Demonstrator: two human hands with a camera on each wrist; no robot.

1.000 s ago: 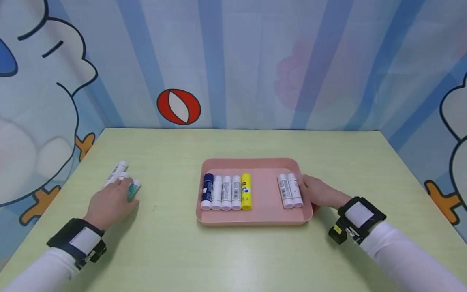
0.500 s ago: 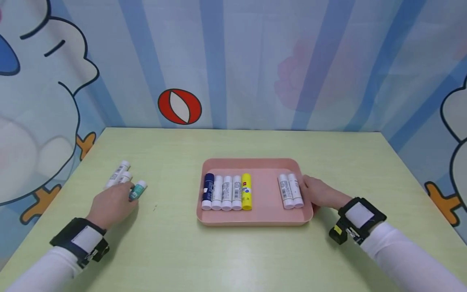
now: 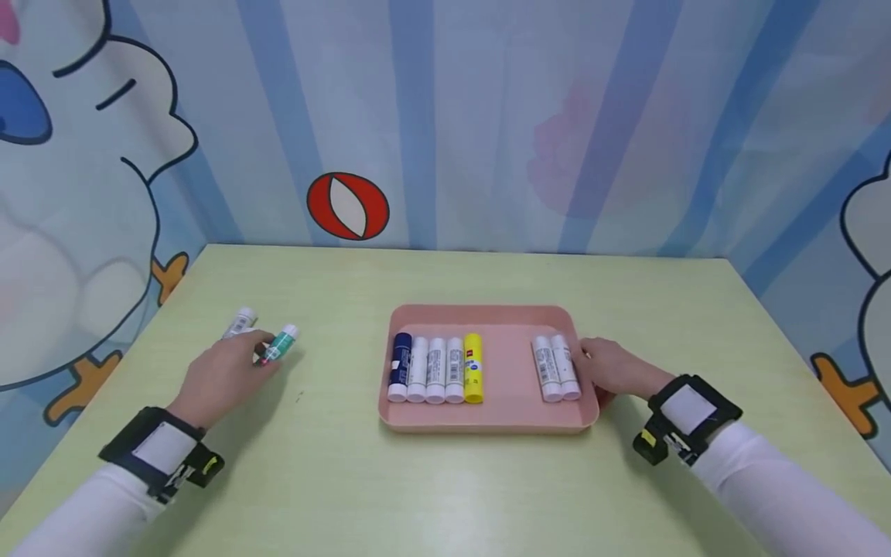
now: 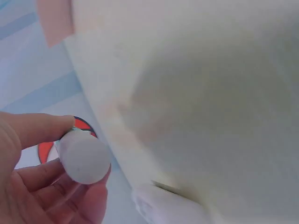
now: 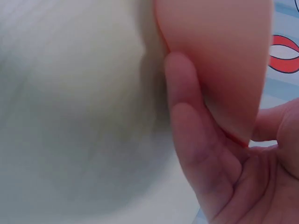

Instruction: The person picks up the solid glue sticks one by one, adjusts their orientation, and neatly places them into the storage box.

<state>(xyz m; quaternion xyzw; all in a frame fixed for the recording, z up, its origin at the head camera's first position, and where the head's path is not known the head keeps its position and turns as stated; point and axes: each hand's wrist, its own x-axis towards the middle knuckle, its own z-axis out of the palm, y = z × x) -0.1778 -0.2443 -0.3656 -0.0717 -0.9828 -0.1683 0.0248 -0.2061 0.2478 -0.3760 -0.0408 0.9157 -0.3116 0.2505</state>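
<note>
My left hand [image 3: 226, 371] pinches a teal glue stick [image 3: 280, 344] with white ends between thumb and fingers, over the left part of the table. In the left wrist view the white end of this glue stick [image 4: 85, 158] faces the camera. Just beyond the hand, a white glue stick [image 3: 241, 320] is partly hidden by it. My right hand [image 3: 616, 367] grips the right edge of a pink tray [image 3: 511, 371]; the right wrist view has fingers under the tray [image 5: 219, 46] and the thumb on its other side.
Toward the tray's left side lie a navy glue stick [image 3: 400, 367], several white glue sticks [image 3: 435, 370] and a yellow glue stick [image 3: 473, 367] in a row. Two white glue sticks [image 3: 555, 367] lie at its right. A patterned backdrop [image 3: 480, 124] stands behind the table [image 3: 445, 495].
My left hand has taken up the teal glue stick and moved it slightly right and away from the white ones. The right hand stays on the tray; the head view has shifted a little.
</note>
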